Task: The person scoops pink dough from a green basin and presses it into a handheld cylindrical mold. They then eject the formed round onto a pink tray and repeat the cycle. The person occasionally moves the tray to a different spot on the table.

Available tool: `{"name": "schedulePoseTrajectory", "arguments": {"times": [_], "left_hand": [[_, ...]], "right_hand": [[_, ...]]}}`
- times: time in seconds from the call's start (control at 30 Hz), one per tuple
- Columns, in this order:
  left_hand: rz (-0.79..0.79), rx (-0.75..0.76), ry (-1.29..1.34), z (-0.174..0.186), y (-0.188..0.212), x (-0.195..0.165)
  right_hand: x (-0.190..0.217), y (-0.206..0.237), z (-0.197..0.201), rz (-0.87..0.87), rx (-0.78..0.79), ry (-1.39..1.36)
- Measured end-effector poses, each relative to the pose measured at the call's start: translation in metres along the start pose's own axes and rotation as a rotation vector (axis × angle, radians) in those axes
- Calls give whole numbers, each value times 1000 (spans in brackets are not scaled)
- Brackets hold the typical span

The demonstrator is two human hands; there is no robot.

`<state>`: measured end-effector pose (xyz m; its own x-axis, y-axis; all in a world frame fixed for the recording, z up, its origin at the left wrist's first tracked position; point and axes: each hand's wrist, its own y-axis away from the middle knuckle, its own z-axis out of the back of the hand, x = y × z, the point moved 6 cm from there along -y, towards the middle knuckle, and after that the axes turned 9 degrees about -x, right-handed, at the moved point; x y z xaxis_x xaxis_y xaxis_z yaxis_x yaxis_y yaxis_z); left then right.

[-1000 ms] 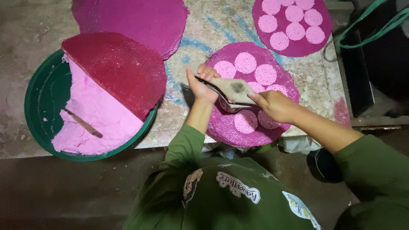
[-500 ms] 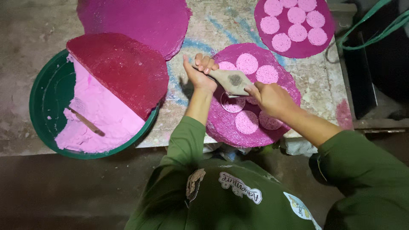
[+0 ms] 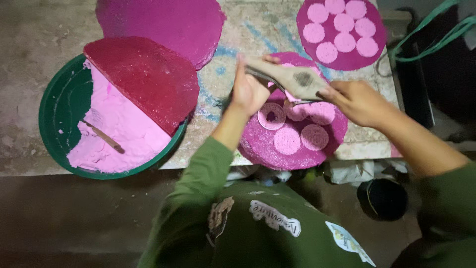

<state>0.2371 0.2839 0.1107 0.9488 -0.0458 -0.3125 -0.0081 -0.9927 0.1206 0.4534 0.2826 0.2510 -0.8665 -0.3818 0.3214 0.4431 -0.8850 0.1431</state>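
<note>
A worn, paint-stained stone worktop [image 3: 248, 44] fills the view from above, dim floor below it; a person in a green long-sleeved top leans over a round magenta tray [image 3: 258, 144] at the near edge, dotted with pale pink discs [image 3: 287, 140] and one ring mould [image 3: 271, 115]; the left hand [image 3: 250, 92] is closed around one end of a flat grey scraper [image 3: 290, 77], the right hand [image 3: 357, 101] pinches the other end, so the tool hangs just above the tray; to the left sits a green basin [image 3: 59, 114] of pink paste [image 3: 119, 129] with a stick [image 3: 104, 136] lying in it, half covered by a dark red disc [image 3: 144, 74]; a second tray of discs [image 3: 342, 32] lies at the far right.
</note>
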Motion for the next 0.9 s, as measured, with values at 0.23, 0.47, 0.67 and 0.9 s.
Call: {"name": "schedulePoseTrajectory", "arguments": {"times": [0.23,0.47,0.67,0.9], "left_hand": [[-214,813,-1255,-111,109,-55],[4,1026,-1173,-108,223,-96],[-49,723,-1312,-43,246,-167],[-183,646,-1109,-104,283,-178]], "right_hand": [[137,57,64,570,-138,69],[256,73,54,1736,-140,82],[289,55,-21,1229,582,-391],[320,5,-49,1262,503,-488]]}}
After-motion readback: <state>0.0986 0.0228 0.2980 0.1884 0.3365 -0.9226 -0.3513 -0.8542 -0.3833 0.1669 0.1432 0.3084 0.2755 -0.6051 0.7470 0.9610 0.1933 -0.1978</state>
